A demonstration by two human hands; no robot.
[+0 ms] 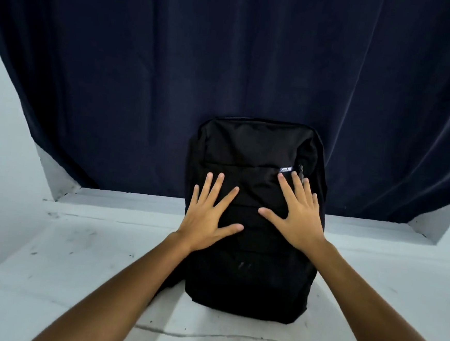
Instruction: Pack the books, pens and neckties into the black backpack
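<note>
The black backpack (258,148) lies front side up on the white table (78,239), its top end toward the curtain and its zips shut. My left hand (206,217) rests flat on its left half with fingers spread. My right hand (295,216) lies flat on the right half, fingertips close to the small logo tag (285,170) and a zip pull (301,171). No books, pens or neckties are in view.
A dark blue curtain (227,63) hangs right behind the backpack and covers the wall. The white table has a crack line (205,335) near its front and scuff marks on the left. Pale walls stand at both sides.
</note>
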